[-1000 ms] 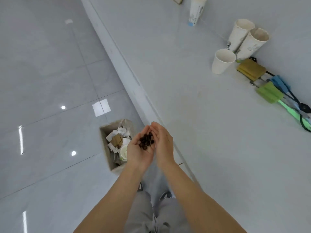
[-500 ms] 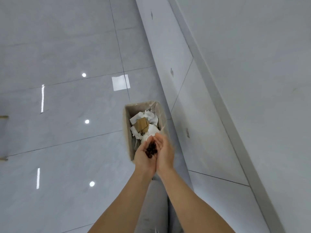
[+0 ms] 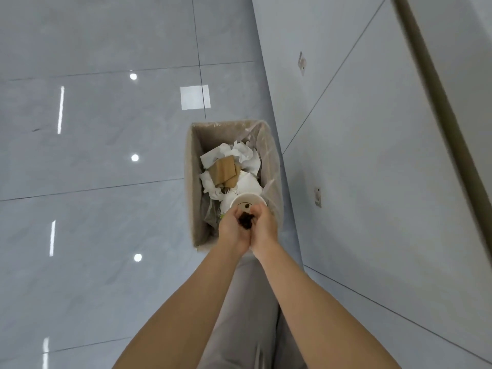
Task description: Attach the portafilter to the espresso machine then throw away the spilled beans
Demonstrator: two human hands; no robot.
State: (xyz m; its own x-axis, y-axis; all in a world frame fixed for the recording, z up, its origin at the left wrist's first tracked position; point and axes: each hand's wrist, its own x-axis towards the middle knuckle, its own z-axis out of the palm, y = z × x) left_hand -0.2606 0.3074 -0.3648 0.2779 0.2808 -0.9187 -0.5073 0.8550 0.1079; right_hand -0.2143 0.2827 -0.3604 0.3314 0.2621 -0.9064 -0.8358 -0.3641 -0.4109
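Note:
Dark coffee beans [image 3: 246, 221] lie in a small heap cupped between my left hand [image 3: 233, 231] and my right hand [image 3: 265, 229], which are pressed together side by side. Both hands hover over the near end of a beige waste bin [image 3: 190, 182] lined with a clear bag. Inside the bin are crumpled white paper, a brown cardboard piece and a white paper cup [image 3: 247, 205] just beyond my fingertips. The portafilter and the espresso machine are out of view.
The bin stands on a glossy grey tiled floor [image 3: 93, 155] against the grey front panel of the counter [image 3: 372, 169]. The counter's edge [image 3: 439, 102] runs down the right side. My grey trousers show below my forearms.
My view has swung from the countertop down to the floor and bin. My cupped hands have carried the beans off the counter's edge to above the bin.

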